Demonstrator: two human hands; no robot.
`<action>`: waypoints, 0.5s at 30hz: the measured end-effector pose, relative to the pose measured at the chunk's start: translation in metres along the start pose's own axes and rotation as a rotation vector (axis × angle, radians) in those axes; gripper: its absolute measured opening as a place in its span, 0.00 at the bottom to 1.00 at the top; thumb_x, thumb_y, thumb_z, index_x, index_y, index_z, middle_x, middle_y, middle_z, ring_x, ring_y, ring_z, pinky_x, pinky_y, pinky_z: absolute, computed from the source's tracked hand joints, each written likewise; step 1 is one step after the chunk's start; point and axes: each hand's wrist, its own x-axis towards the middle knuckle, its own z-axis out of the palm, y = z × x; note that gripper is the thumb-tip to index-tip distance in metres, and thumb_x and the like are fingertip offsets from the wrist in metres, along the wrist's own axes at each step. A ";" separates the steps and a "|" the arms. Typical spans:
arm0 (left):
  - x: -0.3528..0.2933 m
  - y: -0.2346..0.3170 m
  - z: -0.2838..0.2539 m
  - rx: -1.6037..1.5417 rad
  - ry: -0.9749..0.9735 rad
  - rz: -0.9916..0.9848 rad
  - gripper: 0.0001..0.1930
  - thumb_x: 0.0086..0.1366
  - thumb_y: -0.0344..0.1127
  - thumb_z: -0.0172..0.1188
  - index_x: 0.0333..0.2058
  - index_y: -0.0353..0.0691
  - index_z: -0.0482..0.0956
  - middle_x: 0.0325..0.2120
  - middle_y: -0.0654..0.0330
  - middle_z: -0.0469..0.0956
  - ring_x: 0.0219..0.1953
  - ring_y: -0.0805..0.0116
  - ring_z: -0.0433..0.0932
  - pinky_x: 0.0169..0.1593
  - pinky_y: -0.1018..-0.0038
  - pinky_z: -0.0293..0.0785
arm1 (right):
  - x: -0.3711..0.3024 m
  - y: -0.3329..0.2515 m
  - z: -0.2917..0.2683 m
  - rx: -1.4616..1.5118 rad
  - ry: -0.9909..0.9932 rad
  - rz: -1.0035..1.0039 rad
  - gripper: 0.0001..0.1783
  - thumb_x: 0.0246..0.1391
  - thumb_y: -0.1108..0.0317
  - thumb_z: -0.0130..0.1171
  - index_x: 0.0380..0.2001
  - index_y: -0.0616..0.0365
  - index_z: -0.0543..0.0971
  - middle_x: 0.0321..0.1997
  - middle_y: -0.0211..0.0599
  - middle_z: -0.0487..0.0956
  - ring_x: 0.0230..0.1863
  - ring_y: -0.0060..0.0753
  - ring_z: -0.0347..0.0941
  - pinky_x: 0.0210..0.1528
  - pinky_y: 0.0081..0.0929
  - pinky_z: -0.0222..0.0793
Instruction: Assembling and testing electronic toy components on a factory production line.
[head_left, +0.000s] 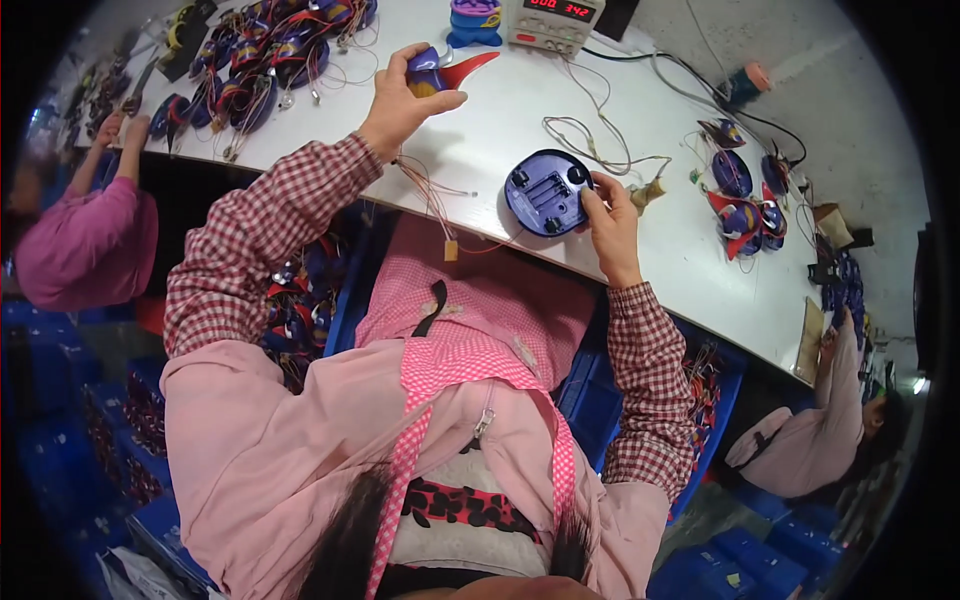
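Observation:
In my left hand (400,100), raised over the table, is a purple plastic shell with a red pointed part (465,70); fingers and thumb close round it. Thin wires (430,185) with small connectors trail below that hand past the table's front edge. My right hand (612,222) pinches the right rim of a round dark-purple plastic base (545,190). The base shows its inner side, with a slotted compartment like a battery holder and small black parts. It is held tilted near the table's front edge.
A power supply (555,22) with a red display stands at the back beside a blue tub (474,22). Purple shells with wires lie heaped at the left (265,60) and grouped at the right (738,190). Looped cables (590,140) cross the white table (690,290). Co-workers sit on both sides.

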 end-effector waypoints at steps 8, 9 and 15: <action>0.051 -0.062 -0.003 0.651 0.037 -0.018 0.47 0.44 0.50 0.71 0.59 0.47 0.53 0.48 0.46 0.55 0.50 0.54 0.64 0.54 0.70 0.66 | 0.046 0.016 0.002 -0.457 -0.026 -0.267 0.14 0.56 0.69 0.53 0.45 0.64 0.74 0.35 0.35 0.75 0.32 0.26 0.74 0.33 0.24 0.70; 0.053 -0.064 -0.003 0.730 0.032 -0.046 0.47 0.44 0.52 0.70 0.59 0.48 0.52 0.48 0.45 0.54 0.51 0.51 0.63 0.57 0.70 0.64 | 0.049 0.014 0.003 -0.601 -0.009 -0.318 0.14 0.56 0.70 0.53 0.45 0.63 0.74 0.36 0.35 0.75 0.32 0.27 0.72 0.34 0.25 0.69; 0.064 -0.055 -0.009 0.900 -0.026 -0.011 0.48 0.46 0.56 0.67 0.60 0.47 0.50 0.48 0.44 0.55 0.50 0.46 0.63 0.56 0.64 0.63 | 0.038 -0.024 0.005 -1.080 0.196 -0.768 0.15 0.54 0.72 0.56 0.46 0.61 0.74 0.40 0.41 0.71 0.37 0.33 0.68 0.36 0.24 0.67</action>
